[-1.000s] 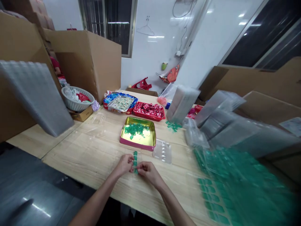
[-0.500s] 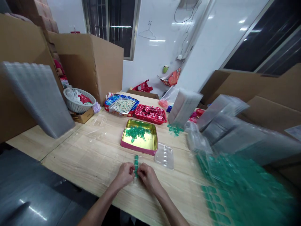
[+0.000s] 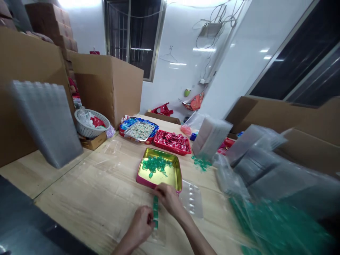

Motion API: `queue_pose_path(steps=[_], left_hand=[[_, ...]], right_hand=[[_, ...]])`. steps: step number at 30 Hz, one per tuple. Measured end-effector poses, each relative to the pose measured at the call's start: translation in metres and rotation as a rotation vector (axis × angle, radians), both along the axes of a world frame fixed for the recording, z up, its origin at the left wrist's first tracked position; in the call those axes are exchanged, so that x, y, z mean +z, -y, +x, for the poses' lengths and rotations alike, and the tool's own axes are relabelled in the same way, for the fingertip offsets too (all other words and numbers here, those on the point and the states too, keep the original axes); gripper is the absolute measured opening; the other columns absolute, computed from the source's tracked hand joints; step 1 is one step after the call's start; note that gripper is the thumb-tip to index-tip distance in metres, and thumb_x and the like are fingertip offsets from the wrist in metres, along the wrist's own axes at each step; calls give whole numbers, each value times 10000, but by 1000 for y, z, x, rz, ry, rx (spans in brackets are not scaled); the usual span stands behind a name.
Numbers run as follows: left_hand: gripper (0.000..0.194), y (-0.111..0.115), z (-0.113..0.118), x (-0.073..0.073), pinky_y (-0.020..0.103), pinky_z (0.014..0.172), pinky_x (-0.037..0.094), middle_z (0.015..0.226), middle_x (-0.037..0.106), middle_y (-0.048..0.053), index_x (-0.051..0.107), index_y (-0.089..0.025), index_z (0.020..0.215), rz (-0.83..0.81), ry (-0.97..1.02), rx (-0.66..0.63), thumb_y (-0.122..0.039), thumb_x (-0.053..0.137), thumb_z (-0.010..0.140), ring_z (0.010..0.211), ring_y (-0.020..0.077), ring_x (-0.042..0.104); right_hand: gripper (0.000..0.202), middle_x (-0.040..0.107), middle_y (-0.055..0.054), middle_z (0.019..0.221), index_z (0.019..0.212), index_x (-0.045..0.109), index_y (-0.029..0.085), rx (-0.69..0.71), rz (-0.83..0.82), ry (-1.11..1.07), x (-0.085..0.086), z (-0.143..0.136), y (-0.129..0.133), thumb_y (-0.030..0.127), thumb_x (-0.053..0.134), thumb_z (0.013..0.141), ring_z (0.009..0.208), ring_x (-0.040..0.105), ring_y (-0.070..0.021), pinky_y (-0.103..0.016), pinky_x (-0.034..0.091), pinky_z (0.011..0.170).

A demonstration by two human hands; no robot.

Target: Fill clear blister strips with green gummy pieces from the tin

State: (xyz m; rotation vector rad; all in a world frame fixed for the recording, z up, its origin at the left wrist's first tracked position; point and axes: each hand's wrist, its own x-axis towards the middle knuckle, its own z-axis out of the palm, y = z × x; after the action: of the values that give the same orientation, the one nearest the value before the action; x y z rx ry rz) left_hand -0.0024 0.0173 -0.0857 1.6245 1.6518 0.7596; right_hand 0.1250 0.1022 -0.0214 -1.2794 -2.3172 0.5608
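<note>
Green pieces (image 3: 156,214) lined up, left hand (image 3: 142,223) alongside

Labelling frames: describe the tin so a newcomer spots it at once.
On the wooden table, find the red tray. Just nearer the camera sits the tin, loose green pieces inside. Its shiny gold interior and pink outer wall set it apart from that tray.

The bare, curled-up left hand (image 3: 143,220) sits below and left of the bare right hand (image 3: 168,198), whose fingers (image 3: 159,190) bend inward; both forearms (image 3: 198,235) converge.
</note>
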Motion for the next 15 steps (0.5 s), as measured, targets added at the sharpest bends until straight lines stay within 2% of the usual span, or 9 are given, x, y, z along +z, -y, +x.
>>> queue_pose_path(steps=[2, 5, 8, 11, 13, 15], left_hand=[[165, -1, 1, 1, 245, 645, 359, 684, 583, 22, 602, -148, 668, 3, 12, -6, -65, 502, 567, 674, 148, 504], [181, -4, 3, 2, 245, 653, 363, 683, 587, 23, 608, -150, 667, 17, -1, -22, -55, 499, 558, 680, 150, 508], [170, -5, 2, 5, 245, 649, 370, 685, 596, 26, 625, -145, 686, 13, 0, -55, -78, 500, 592, 673, 148, 516], [185, -6, -2, 13, 241, 651, 377, 651, 599, 21, 639, -148, 680, 7, 27, -83, -103, 460, 661, 676, 148, 531], [226, -7, -5, 17, 236, 641, 384, 602, 586, 12, 646, -148, 681, -18, 49, -87, -98, 425, 686, 668, 148, 539], [250, -8, -7, 18, 227, 619, 388, 560, 568, 2, 650, -148, 694, -47, 69, -91, -98, 405, 699, 644, 145, 543]], right_hand=[[173, 656, -56, 788, 790, 668, 174, -45, 37, -16, 4, -13, -31, 122, 505, 762, 714, 582, -167, -238, 388, 654], [208, 671, -94, 839, 812, 684, 151, -88, 17, 17, -1, -34, -70, 56, 550, 684, 758, 600, -201, -267, 402, 704], [225, 682, -98, 772, 741, 690, 135, -92, -29, 12, -9, -45, -89, 4, 565, 608, 761, 612, -228, -278, 413, 702], [230, 684, -75, 812, 816, 684, 151, -112, -68, -46, -9, -34, -81, 48, 549, 660, 740, 612, -197, -266, 427, 701], [233, 676, -46, 828, 900, 665, 170, -117, -96, -93, -7, -17, -59, 111, 541, 712, 712, 607, -168, -244, 439, 669], [215, 663, -21, 768, 902, 659, 179, -63, -146, -152, -5, 4, -26, 146, 548, 721, 671, 596, -154, -225, 440, 614]])
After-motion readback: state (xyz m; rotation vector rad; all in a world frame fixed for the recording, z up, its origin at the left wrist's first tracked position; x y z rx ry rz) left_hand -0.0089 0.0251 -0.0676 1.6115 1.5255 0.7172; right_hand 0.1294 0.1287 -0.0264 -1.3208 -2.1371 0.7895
